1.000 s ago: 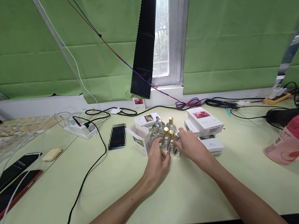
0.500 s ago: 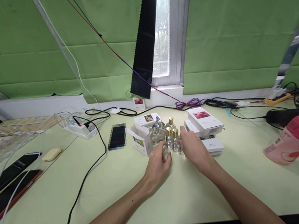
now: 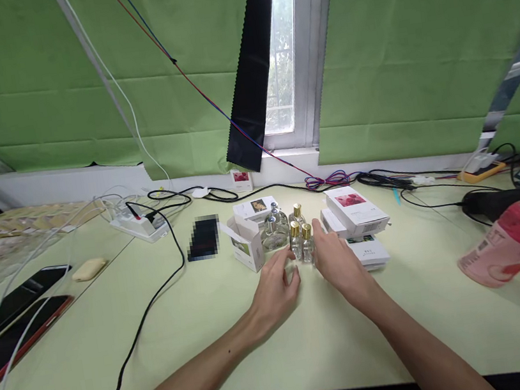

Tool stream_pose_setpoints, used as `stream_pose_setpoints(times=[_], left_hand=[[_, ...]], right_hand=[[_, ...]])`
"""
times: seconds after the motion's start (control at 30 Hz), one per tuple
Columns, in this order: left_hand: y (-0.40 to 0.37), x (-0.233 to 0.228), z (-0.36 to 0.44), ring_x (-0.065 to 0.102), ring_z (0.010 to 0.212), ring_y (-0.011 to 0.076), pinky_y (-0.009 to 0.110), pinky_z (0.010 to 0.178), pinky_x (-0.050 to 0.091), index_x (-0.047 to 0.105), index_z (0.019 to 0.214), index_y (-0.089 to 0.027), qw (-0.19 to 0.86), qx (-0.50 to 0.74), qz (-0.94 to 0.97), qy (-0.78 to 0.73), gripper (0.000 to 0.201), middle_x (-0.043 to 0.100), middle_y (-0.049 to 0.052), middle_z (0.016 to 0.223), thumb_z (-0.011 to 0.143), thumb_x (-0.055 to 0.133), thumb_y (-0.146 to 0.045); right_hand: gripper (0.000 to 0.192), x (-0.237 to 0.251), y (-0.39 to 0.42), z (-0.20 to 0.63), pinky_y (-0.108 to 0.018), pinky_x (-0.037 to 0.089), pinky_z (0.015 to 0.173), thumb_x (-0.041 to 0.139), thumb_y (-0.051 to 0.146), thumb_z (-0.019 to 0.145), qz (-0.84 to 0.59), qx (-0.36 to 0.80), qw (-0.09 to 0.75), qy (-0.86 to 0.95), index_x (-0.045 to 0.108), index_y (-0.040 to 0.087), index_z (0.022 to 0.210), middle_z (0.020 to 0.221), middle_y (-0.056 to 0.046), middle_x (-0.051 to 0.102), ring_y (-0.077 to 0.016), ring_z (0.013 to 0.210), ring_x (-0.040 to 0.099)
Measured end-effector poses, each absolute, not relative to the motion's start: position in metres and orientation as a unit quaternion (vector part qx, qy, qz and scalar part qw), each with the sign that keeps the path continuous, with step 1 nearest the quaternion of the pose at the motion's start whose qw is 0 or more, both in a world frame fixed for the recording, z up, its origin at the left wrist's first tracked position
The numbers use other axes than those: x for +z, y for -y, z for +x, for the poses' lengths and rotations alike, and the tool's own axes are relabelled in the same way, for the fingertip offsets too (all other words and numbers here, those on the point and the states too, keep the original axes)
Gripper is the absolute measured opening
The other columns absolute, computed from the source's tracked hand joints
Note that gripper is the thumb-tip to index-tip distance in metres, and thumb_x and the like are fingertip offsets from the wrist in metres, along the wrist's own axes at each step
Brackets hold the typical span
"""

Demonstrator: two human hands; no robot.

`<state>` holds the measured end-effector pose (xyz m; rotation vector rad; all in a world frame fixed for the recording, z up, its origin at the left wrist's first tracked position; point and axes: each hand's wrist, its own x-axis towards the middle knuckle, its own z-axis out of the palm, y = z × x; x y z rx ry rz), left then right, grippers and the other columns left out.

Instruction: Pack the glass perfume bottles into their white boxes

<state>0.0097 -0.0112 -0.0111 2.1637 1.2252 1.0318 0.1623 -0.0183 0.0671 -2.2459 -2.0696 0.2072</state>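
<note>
- Left hand (image 3: 276, 288) open, fingers loosely curled, empty, at 7 o'clock of small clear glass gold-capped bottles (image 3: 301, 241).
- Right hand (image 3: 340, 262) at 4 o'clock of bottles; grip impossible to tell, fingertips hidden.
- Silver-capped bottles (image 3: 275, 229) behind, half-hidden beside open white carton (image 3: 246, 243).

A pale green table (image 3: 309, 336) fills the lower frame. At centre stand small glass bottles (image 3: 295, 238) among white cartons (image 3: 356, 210); a power strip (image 3: 141, 224) and phones (image 3: 18, 300) lie left, black cables (image 3: 149, 301) cross it, and a pink bottle (image 3: 513, 243) rests right.
</note>
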Motion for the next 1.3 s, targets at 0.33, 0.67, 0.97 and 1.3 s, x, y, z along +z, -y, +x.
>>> stream_pose_setpoints(times=[0.33,0.67,0.97,1.3], left_hand=[[0.0096,-0.0124,0.0093,0.049,0.049,0.008,0.029,0.055,0.044,0.056,0.1,-0.021,0.236,0.374,0.79,-0.425,0.011,0.069,0.007,0.119,0.09,0.054,-0.021],[0.0143,-0.0062,0.0102,0.044,0.048,0.0056,0.029,0.057,0.046,0.057,0.099,-0.022,0.249,0.352,0.801,-0.415,0.011,0.064,0.007,0.129,0.088,0.055,-0.02],[0.014,-0.009,0.0106,0.06,0.065,0.0128,0.032,0.065,0.052,0.058,0.102,-0.024,0.228,0.329,0.821,-0.406,0.018,0.061,0.006,0.134,0.085,0.057,-0.017],[0.0142,-0.004,0.0088,0.068,0.102,0.0247,0.037,0.084,0.057,0.061,0.113,-0.023,0.229,0.32,0.839,-0.376,0.031,0.06,0.009,0.139,0.083,0.06,-0.015]], right_hand=[[0.041,0.0682,0.0178,0.1637,-0.027,0.045,0.065,0.058,0.013,0.097,-0.734,0.062,0.052,0.674,0.037,0.014,0.133,0.099,-0.015,0.07,-0.0293,0.094,0.074],[0.052,0.0656,0.0158,0.164,-0.027,0.046,0.064,0.06,0.018,0.098,-0.736,0.06,0.053,0.673,0.031,0.013,0.141,0.102,-0.017,0.07,-0.0306,0.092,0.075],[0.069,0.0639,0.0161,0.1628,-0.028,0.047,0.066,0.058,0.022,0.099,-0.737,0.068,0.06,0.669,0.018,0.013,0.155,0.104,-0.016,0.07,-0.0301,0.095,0.074],[0.07,0.0632,0.0177,0.1601,-0.028,0.049,0.07,0.057,0.025,0.099,-0.748,0.049,0.052,0.66,0.016,0.012,0.155,0.108,-0.019,0.071,-0.0296,0.097,0.074]])
